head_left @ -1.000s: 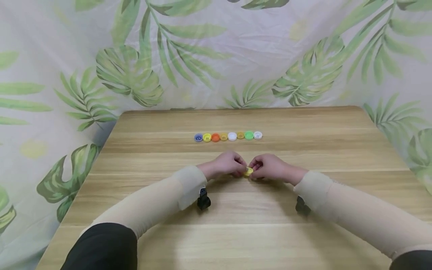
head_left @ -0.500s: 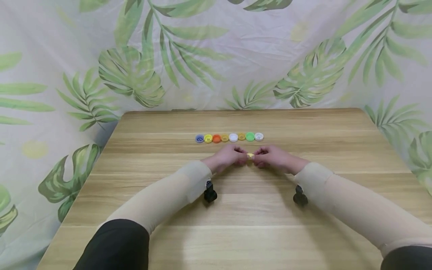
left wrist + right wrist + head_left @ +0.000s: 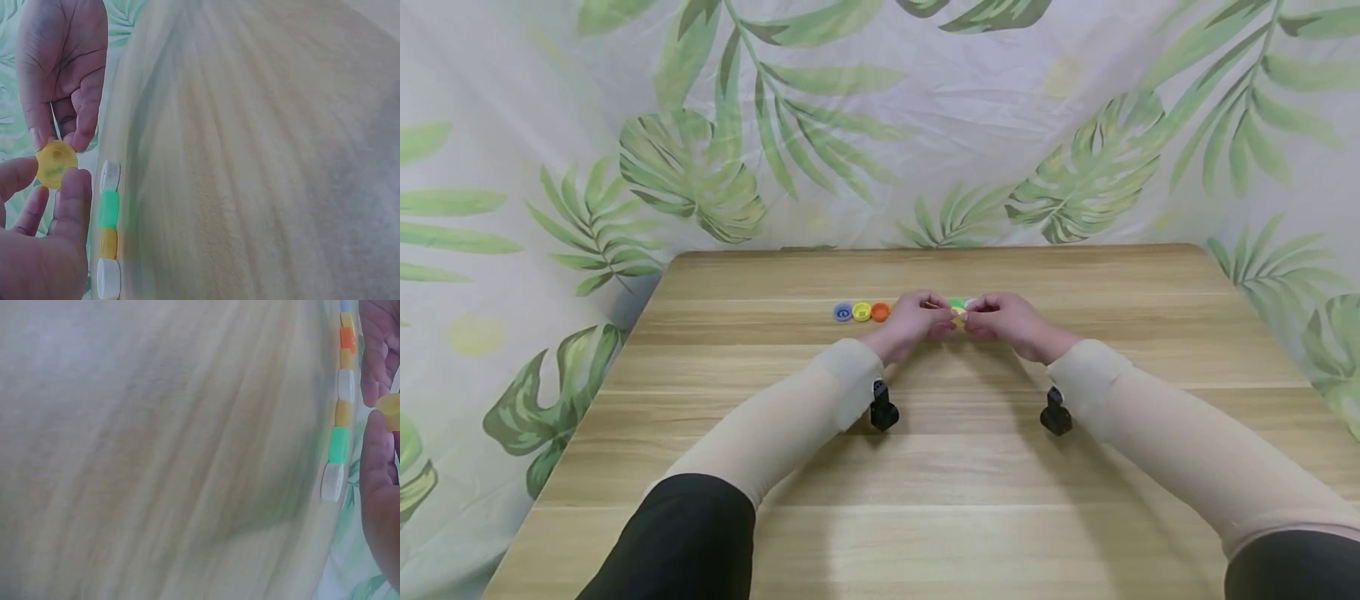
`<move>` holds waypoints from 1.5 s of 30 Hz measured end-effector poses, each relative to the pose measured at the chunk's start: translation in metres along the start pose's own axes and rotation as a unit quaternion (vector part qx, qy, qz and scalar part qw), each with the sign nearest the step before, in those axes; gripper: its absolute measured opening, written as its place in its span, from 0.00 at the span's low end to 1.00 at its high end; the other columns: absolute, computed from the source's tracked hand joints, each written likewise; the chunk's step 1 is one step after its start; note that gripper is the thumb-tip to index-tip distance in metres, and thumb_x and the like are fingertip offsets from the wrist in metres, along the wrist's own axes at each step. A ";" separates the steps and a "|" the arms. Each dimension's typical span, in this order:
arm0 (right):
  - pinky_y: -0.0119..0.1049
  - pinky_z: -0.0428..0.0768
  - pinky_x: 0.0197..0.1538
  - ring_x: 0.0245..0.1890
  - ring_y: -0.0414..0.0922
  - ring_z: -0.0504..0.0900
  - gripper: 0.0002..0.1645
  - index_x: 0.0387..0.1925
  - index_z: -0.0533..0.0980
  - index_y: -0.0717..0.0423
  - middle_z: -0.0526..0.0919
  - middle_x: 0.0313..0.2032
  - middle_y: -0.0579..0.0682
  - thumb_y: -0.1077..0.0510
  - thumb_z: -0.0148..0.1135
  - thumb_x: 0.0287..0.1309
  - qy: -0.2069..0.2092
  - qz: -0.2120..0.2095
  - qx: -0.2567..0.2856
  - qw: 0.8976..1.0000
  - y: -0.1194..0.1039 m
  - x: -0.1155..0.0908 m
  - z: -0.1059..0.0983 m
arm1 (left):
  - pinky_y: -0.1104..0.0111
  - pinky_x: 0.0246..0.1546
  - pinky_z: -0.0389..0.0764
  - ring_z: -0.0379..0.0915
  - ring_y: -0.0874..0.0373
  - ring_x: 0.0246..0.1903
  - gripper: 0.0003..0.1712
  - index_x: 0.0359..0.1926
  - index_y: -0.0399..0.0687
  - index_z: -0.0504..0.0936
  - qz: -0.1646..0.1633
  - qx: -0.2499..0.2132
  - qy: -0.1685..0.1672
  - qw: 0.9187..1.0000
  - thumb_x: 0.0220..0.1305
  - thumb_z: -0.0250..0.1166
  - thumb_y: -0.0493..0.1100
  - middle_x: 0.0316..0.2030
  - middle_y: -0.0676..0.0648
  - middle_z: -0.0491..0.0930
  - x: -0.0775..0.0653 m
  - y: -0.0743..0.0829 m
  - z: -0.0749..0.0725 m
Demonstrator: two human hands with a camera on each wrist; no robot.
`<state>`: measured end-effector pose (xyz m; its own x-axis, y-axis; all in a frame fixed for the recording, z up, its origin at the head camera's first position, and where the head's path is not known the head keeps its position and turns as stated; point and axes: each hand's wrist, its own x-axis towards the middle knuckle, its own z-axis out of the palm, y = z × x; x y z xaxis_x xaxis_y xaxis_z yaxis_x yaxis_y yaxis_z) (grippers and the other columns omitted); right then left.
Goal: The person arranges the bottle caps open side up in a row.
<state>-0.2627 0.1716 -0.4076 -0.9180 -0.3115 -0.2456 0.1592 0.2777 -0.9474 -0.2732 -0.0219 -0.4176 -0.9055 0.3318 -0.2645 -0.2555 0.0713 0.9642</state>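
Head view: yellow cap (image 3: 958,312) seemingly pinched between left hand (image 3: 916,318) and right hand (image 3: 1006,319).

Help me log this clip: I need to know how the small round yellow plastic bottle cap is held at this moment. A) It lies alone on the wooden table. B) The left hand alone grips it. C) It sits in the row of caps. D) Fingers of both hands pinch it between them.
D: the left wrist view shows the small round yellow plastic bottle cap pinched between fingertips of the left hand and the right hand, above the row of caps.
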 end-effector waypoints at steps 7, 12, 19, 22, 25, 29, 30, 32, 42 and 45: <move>0.45 0.80 0.62 0.44 0.43 0.82 0.15 0.55 0.71 0.75 0.80 0.47 0.57 0.66 0.56 0.74 0.004 0.006 0.030 1.000 -0.002 0.007 0.000 | 0.55 0.56 0.82 0.80 0.56 0.37 0.05 0.47 0.35 0.77 -0.008 -0.019 0.018 1.000 0.76 0.60 0.34 0.42 0.43 0.79 0.005 0.002 0.000; 0.40 0.83 0.57 0.42 0.43 0.84 0.17 0.59 0.68 0.75 0.77 0.52 0.64 0.66 0.53 0.76 0.008 0.008 0.039 0.999 -0.007 0.007 0.002 | 0.59 0.53 0.84 0.79 0.58 0.32 0.04 0.45 0.35 0.77 -0.014 -0.023 0.033 0.999 0.77 0.58 0.33 0.38 0.42 0.79 0.006 0.004 0.000; 0.41 0.84 0.56 0.35 0.39 0.84 0.17 0.58 0.68 0.78 0.76 0.52 0.67 0.68 0.52 0.76 0.041 0.018 0.046 0.998 -0.010 0.009 0.004 | 0.62 0.51 0.85 0.80 0.60 0.31 0.10 0.51 0.29 0.80 -0.023 -0.006 0.057 0.998 0.76 0.59 0.32 0.39 0.40 0.82 0.010 0.006 0.003; 0.41 0.84 0.56 0.36 0.40 0.84 0.16 0.57 0.69 0.78 0.78 0.49 0.63 0.69 0.51 0.76 0.054 0.020 0.036 0.998 -0.012 0.009 0.001 | 0.62 0.50 0.85 0.80 0.61 0.31 0.10 0.52 0.28 0.80 -0.017 0.003 0.065 0.998 0.75 0.60 0.31 0.38 0.42 0.82 0.013 0.007 0.006; 0.40 0.84 0.55 0.37 0.41 0.83 0.16 0.58 0.70 0.78 0.78 0.48 0.62 0.69 0.51 0.75 0.066 0.018 0.015 0.998 -0.014 0.010 -0.003 | 0.60 0.53 0.85 0.80 0.61 0.30 0.09 0.50 0.28 0.81 -0.004 0.009 0.071 0.997 0.74 0.60 0.30 0.38 0.42 0.82 0.016 0.009 0.010; 0.37 0.85 0.53 0.37 0.40 0.82 0.17 0.58 0.70 0.79 0.79 0.48 0.62 0.70 0.52 0.74 0.080 0.016 -0.001 0.997 -0.014 0.011 -0.010 | 0.57 0.55 0.83 0.80 0.60 0.30 0.09 0.50 0.26 0.81 0.010 0.023 0.076 0.997 0.74 0.60 0.29 0.39 0.39 0.83 0.021 0.013 0.018; 0.36 0.85 0.52 0.37 0.40 0.82 0.17 0.58 0.70 0.79 0.79 0.47 0.62 0.70 0.52 0.74 0.083 0.016 -0.003 0.996 -0.014 0.011 -0.011 | 0.57 0.55 0.83 0.80 0.59 0.31 0.10 0.50 0.26 0.81 0.010 0.030 0.077 0.997 0.74 0.59 0.30 0.40 0.38 0.83 0.022 0.014 0.020; 0.34 0.85 0.50 0.38 0.41 0.82 0.17 0.58 0.70 0.79 0.79 0.47 0.62 0.70 0.52 0.74 0.090 0.017 -0.009 0.996 -0.012 0.012 -0.014 | 0.58 0.55 0.83 0.81 0.57 0.34 0.12 0.52 0.26 0.81 0.009 0.043 0.079 0.996 0.76 0.58 0.31 0.42 0.37 0.83 0.023 0.016 0.025; 0.44 0.82 0.60 0.44 0.44 0.81 0.22 0.63 0.71 0.74 0.77 0.57 0.67 0.63 0.44 0.78 0.111 0.023 -0.083 0.990 -0.010 0.021 -0.034 | 0.63 0.58 0.79 0.78 0.47 0.55 0.20 0.59 0.28 0.79 -0.006 0.037 0.089 0.995 0.80 0.49 0.39 0.52 0.36 0.82 0.027 0.026 0.049; 0.41 0.83 0.58 0.40 0.40 0.81 0.22 0.63 0.70 0.75 0.76 0.58 0.69 0.63 0.45 0.78 0.109 0.026 -0.085 0.990 -0.009 0.021 -0.036 | 0.61 0.59 0.77 0.77 0.46 0.56 0.20 0.57 0.27 0.79 -0.008 0.040 0.088 0.995 0.79 0.49 0.39 0.54 0.35 0.81 0.027 0.023 0.055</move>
<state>-0.2962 0.1957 -0.3968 -0.9696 -0.0937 -0.2259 0.1626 0.4433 -0.8815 -0.2852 0.0404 -0.4010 -0.9488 0.1612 -0.2717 -0.2484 0.1511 0.9568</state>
